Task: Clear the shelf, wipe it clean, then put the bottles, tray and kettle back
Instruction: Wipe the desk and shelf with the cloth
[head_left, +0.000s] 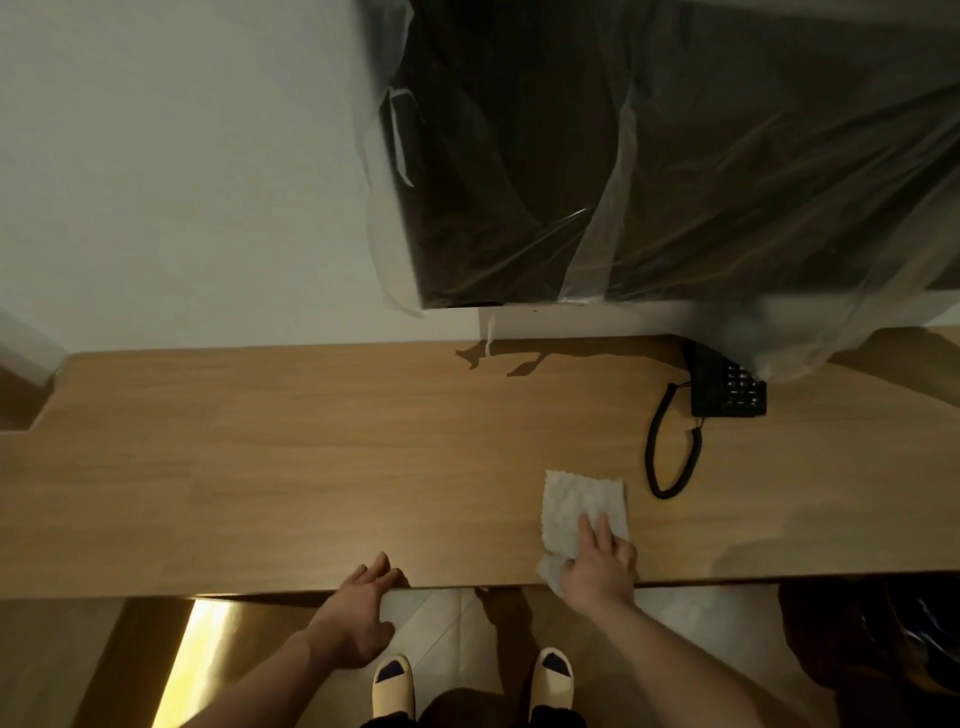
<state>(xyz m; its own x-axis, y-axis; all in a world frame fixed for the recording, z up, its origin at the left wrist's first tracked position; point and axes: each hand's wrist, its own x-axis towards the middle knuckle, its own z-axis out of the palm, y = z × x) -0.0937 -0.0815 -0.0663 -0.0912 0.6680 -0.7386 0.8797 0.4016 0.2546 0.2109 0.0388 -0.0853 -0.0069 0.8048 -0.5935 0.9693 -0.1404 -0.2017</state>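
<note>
**Shelf stripped bare, wiping under way**

Head view: I stood at the wooden shelf with my two hands well apart along its front edge. My right hand lay flat on a white paper towel, straight fingers pressing it onto the wood near the edge, a corner of the sheet hanging just over the lip. My left hand rested at the shelf's front edge, fingers laid over the top and holding nothing; it looked to me like a bracing hand.

No bottles, tray or kettle showed anywhere in this view, so I judged the clearing step done, and where those things had been set I could not tell. The only item on the wood was a black telephone at the back right, its coiled cord looping toward the towel but apart from it. Above it hung a large dark object under clear plastic sheeting, which I took for a screen on the wall.

I judged the task to be in its middle stage: the wiping was in hand, with the towel at the right-hand part of the shelf and the long stretch to the left not visibly different, so how much had been wiped I could not say. The return of the bottles, tray and kettle was all left to do.
</note>
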